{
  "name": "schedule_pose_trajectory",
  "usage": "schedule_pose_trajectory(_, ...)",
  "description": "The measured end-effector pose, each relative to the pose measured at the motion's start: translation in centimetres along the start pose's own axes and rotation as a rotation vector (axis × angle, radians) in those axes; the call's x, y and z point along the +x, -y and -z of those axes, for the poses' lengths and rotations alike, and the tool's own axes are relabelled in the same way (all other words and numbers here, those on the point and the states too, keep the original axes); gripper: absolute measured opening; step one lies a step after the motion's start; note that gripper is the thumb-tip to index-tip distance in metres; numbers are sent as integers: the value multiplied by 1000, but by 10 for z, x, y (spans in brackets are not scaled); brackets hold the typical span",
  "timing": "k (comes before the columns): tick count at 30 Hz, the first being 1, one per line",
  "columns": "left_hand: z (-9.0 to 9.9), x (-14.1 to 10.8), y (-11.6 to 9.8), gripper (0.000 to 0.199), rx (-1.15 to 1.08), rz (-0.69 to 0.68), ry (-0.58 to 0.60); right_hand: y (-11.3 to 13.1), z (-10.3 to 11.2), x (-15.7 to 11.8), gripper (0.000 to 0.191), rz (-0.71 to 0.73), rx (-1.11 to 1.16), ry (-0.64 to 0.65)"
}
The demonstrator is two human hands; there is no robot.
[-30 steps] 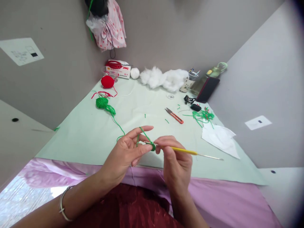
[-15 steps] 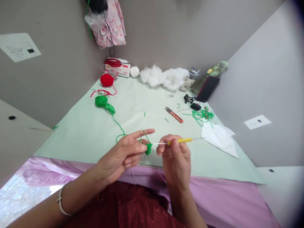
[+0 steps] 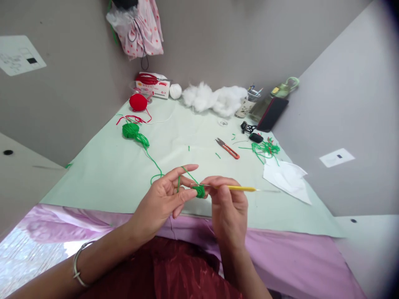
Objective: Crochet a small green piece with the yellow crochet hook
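Observation:
Between thumb and fingers, my left hand [image 3: 166, 195] pinches a small green crocheted piece [image 3: 199, 191]. Green yarn runs over its raised index finger and back along the table to a green ball [image 3: 130, 131]. My right hand [image 3: 230, 203] grips a crochet hook by its yellow handle [image 3: 241, 188]. The metal shaft points left across the top of the green piece, and the fingertips of this hand are at the piece's right side. Whether the hook's tip is inside a stitch is too small to tell.
Orange-handled snips [image 3: 227, 148] lie beyond my hands. White stuffing [image 3: 215, 99], a white ball [image 3: 176, 91] and a red ball [image 3: 138, 102] are at the back. To the right are green yarn scraps [image 3: 264, 148], white paper [image 3: 286, 176], a phone [image 3: 272, 114] and a bottle [image 3: 280, 92].
The hook has moved left, so its shaft now crosses the green piece. The piece has turned and shifted slightly right, and my right fingertips have come up beside it. The view has shifted slightly.

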State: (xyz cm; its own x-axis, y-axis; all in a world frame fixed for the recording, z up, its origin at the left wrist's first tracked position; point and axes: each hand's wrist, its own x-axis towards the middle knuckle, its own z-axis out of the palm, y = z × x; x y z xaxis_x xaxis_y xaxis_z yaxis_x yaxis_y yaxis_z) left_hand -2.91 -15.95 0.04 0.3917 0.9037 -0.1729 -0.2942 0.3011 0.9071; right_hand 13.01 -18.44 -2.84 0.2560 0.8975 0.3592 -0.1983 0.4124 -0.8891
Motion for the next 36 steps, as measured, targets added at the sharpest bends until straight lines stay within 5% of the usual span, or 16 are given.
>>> schedule_pose_trajectory(5, 0, -2, -4, 49, 16, -14, -16, 4, 1, 8, 18, -75, 169, 40)
schedule_pose_trajectory(10, 0, 0, -4, 47, 17, -30, -13, 8, 7, 4, 21, -16, 59, 94)
schedule_pose_trajectory(22, -1, -2, -1, 41, 234, -144, -116, 11, 9, -7, 22, 455, -502, 186)
schedule_pose_trajectory(27, -4, -2, 0, 40, 127, -145, -111, -2, 13, -12, 30, 574, -698, 180)
schedule_pose_trajectory(30, -3, 0, -1, 50, -87, 14, -33, -7, 14, -15, 43, 692, -898, 157)
schedule_pose_trajectory(33, 1, 3, -4, 45, -262, 166, 49, -4, 12, -13, 34, 591, -710, 72)
schedule_pose_trajectory(36, 4, 5, -7, 38, -287, 117, 44, 4, 6, -5, 25, 314, -354, 3)
